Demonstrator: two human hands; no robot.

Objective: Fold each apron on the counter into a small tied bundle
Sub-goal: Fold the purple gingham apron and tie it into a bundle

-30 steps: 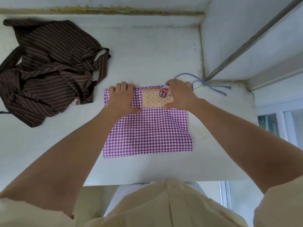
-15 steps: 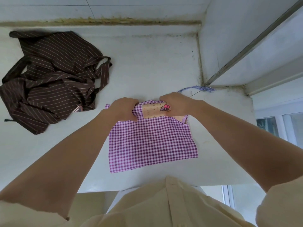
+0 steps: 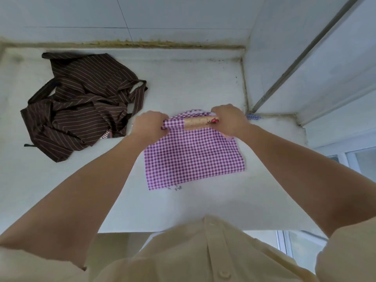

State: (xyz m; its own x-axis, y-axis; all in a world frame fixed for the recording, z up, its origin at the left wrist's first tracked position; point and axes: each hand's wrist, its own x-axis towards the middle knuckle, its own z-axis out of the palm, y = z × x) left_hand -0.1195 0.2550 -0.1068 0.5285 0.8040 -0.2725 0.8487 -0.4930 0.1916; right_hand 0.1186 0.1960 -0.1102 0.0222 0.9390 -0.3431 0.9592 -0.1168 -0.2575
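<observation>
The purple-and-white gingham apron [image 3: 193, 157] lies on the pale, faintly stained desk [image 3: 183, 82], right of centre and near the corner by the window frame. It is thin, soft cloth, folded to a rough rectangle whose near edge faces the person. Its far edge is rolled into a narrow tube whose long axis runs left to right, about parallel with the back wall. The left hand [image 3: 149, 125] has its grip closed round the tube's left end, fingers curled into the cloth; the right hand [image 3: 227, 119] is clamped likewise on the right end. Between them a tan patch [image 3: 198, 122] with a small red motif wraps over the roll. A blue-and-white twisted cord [image 3: 253, 117] peeps out just past the right hand. Well apart, at the desk's left, a brown apron [image 3: 81, 106] with fine pale stripes sits crumpled in a heap — straps looped loosely at its right side.
</observation>
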